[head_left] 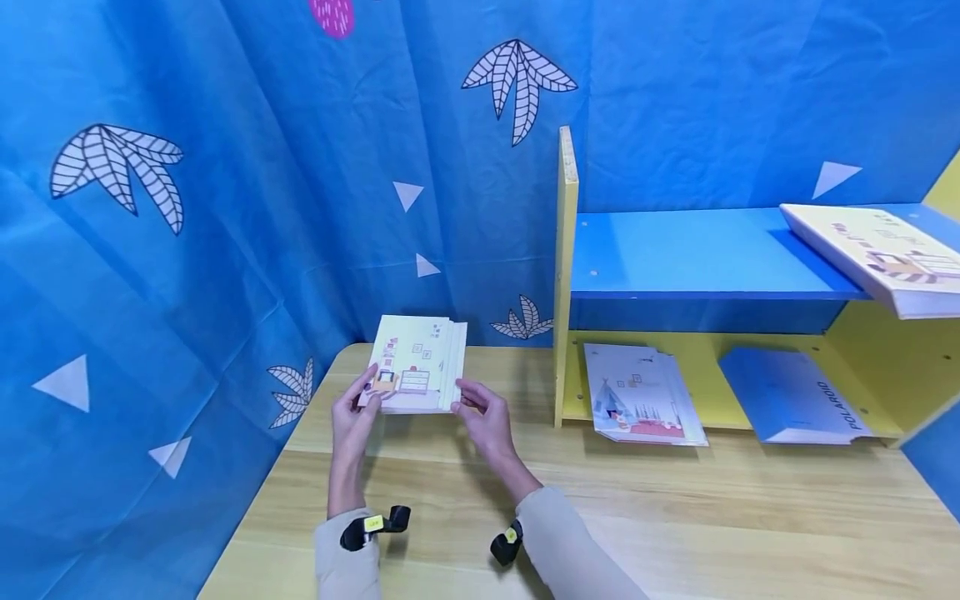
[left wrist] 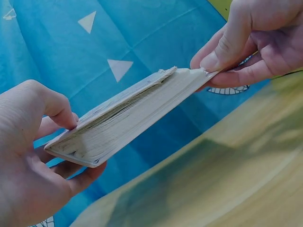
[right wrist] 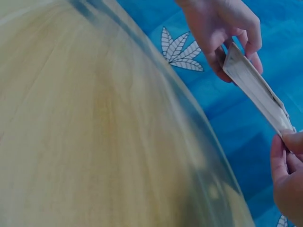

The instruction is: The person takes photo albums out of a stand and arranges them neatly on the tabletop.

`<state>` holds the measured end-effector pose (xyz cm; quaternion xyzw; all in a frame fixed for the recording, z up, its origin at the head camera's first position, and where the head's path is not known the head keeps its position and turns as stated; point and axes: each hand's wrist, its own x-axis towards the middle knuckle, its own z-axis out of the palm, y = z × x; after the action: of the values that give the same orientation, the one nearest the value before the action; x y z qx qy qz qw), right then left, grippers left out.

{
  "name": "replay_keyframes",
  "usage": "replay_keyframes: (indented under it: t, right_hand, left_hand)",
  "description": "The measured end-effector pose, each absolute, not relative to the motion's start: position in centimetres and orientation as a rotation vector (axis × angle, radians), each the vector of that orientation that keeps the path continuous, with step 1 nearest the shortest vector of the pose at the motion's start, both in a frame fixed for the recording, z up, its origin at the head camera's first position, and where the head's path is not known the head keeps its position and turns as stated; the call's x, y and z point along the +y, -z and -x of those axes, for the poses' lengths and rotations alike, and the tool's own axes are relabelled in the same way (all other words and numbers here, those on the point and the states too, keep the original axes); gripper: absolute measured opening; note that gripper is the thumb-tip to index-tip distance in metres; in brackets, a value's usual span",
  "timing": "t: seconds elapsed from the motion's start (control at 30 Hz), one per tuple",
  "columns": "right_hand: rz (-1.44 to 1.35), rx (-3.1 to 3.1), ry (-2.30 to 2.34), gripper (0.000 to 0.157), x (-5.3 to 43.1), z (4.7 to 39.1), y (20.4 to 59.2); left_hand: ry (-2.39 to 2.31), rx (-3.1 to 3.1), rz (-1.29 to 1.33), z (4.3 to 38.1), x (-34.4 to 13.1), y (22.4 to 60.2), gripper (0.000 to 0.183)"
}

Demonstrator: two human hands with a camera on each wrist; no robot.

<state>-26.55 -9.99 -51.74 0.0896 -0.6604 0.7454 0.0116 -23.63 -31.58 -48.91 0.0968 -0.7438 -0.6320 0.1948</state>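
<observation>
A pale book (head_left: 420,358) with a printed room scene on its cover is held up over the wooden table between both hands. At its left side my left hand (head_left: 355,417) grips the edge, thumb on the cover and fingers underneath. My right hand (head_left: 487,421) pinches the opposite edge near the lower corner. In the left wrist view the book (left wrist: 128,113) is seen edge-on, its pages slightly uneven, with the left hand (left wrist: 38,146) at one end and the right hand (left wrist: 255,42) at the other. The right wrist view shows the same book (right wrist: 258,90) tilted.
A shelf unit (head_left: 566,275) stands at the right. Its lower level bears a book with a tent picture (head_left: 637,396) and a blue book marked POLAROID (head_left: 795,396), both jutting over the front. Another book (head_left: 885,250) overhangs the blue upper shelf (head_left: 697,250). Blue curtain (head_left: 225,250) hangs behind.
</observation>
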Motion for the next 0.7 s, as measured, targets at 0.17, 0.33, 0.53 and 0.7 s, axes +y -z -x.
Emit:
replay_keyframes:
  t: [0.17, 0.33, 0.53, 0.7]
  right_hand:
    - [-0.231, -2.120, -2.289, 0.039, -9.9, 26.9, 52.4]
    - [-0.238, -2.173, -2.298, 0.040, -10.1, 27.1, 52.9]
    - [-0.250, -2.183, -2.346, 0.043, -10.4, 27.2, 53.4]
    - [-0.235, -2.188, -2.369, 0.042, -10.6, 27.3, 53.7]
  left_hand:
    - [1.813, -2.059, -0.274, 24.2, -31.6, 49.9, 0.052]
    - [1.849, -2.069, -0.334, 24.3, -31.9, 50.8, 0.054]
    - [1.848, -2.091, -0.362, 24.5, -32.3, 51.5, 0.054]
    - [1.827, -2.081, -0.377, 24.9, -32.4, 52.0, 0.053]
